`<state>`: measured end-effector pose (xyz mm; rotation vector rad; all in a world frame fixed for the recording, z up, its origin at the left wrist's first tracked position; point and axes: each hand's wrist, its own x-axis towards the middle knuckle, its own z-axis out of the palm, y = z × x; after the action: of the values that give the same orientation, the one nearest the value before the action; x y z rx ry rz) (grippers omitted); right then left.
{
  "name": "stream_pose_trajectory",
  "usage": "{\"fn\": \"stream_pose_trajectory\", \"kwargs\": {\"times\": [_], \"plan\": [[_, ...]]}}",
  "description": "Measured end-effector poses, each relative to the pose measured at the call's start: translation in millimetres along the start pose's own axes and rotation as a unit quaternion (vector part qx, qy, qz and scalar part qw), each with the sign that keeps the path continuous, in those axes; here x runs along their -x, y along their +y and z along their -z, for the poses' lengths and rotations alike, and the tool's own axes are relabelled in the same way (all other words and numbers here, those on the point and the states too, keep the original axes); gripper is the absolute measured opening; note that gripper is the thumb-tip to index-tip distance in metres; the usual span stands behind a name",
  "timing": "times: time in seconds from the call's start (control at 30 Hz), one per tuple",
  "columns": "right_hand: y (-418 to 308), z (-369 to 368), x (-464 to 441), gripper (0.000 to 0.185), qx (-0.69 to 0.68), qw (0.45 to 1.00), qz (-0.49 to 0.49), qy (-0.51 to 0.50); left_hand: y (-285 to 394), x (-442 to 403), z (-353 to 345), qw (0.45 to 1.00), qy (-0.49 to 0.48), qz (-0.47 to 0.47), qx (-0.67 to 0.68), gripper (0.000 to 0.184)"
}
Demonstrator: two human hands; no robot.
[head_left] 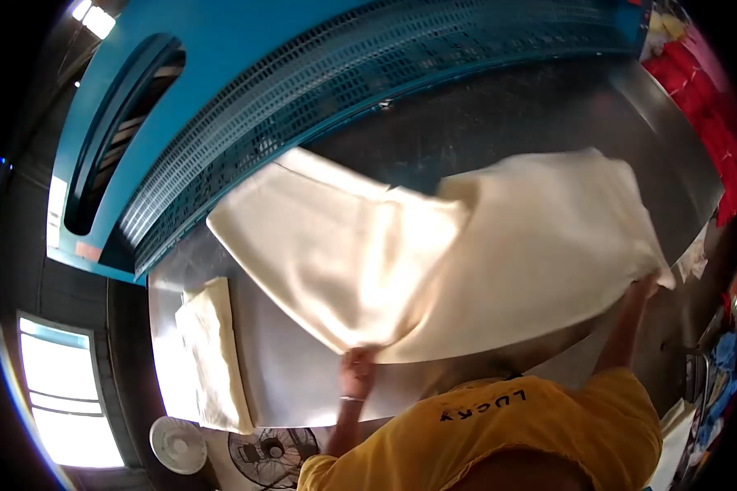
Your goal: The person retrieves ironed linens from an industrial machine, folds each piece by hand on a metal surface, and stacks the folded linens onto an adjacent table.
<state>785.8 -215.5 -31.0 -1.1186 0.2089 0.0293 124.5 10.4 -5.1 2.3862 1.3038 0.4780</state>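
Observation:
A large cream cloth spreads above and across the metal table, its far part folded in the middle and a seam line showing near its upper left edge. My left hand is closed on the cloth's near edge, left of centre. At the cloth's right corner, my right hand grips the same edge, its fingers partly hidden by fabric. Between the two hands the near edge hangs in a shallow curve. The cloth is slightly blurred.
A blue machine with a perforated guard runs along the table's far side. One folded cream cloth lies at the table's left end. Beside the near left edge stands a fan. Red fabric is piled at the far right.

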Motion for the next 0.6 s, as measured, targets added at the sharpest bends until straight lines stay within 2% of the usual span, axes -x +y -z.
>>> {"fn": "stream_pose_trajectory", "kwargs": {"times": [0.03,0.1,0.17,0.2,0.27,0.3,0.33,0.37,0.4,0.43,0.47,0.57,0.6], "plan": [[-33,-26,17,0.049,0.015,0.996,0.046,0.074,33,-6,-6,0.998,-0.012,-0.062,0.0,0.037],[-9,-53,2,0.048,0.184,0.967,0.173,-0.018,72,-11,-58,0.989,-0.069,-0.073,0.112,0.04],[49,-102,30,0.047,0.43,0.827,0.32,-0.168,120,-44,-70,0.958,-0.144,-0.175,0.176,0.041],[74,-132,78,0.047,0.487,0.76,0.352,-0.247,128,-66,-84,0.908,-0.128,-0.228,0.327,0.045],[94,-180,212,0.048,0.448,0.697,0.347,-0.44,148,-114,-80,0.865,-0.049,-0.207,0.455,0.054],[91,-193,279,0.049,0.39,0.665,0.336,-0.541,163,-140,-62,0.89,0.009,-0.138,0.435,0.058],[83,-196,332,0.05,0.318,0.622,0.341,-0.629,153,-165,-56,0.866,0.052,-0.083,0.491,0.048],[74,-200,376,0.051,0.265,0.584,0.359,-0.678,126,-188,-47,0.831,0.106,-0.019,0.546,0.037],[59,-202,405,0.05,0.241,0.561,0.408,-0.679,92,-207,-36,0.8,0.16,0.033,0.578,0.028],[59,-194,417,0.046,0.287,0.558,0.366,-0.687,51,-216,-24,0.776,0.218,0.073,0.587,0.019],[66,-188,415,0.041,0.298,0.57,0.382,-0.663,5,-222,-11,0.765,0.273,0.106,0.574,0.019],[97,-143,363,0.024,0.383,0.585,0.457,-0.55,-170,-185,19,0.788,0.387,0.143,0.456,0.02],[89,-123,345,0.023,0.387,0.59,0.477,-0.524,-208,-164,37,0.808,0.391,0.273,0.346,0.024]]}}
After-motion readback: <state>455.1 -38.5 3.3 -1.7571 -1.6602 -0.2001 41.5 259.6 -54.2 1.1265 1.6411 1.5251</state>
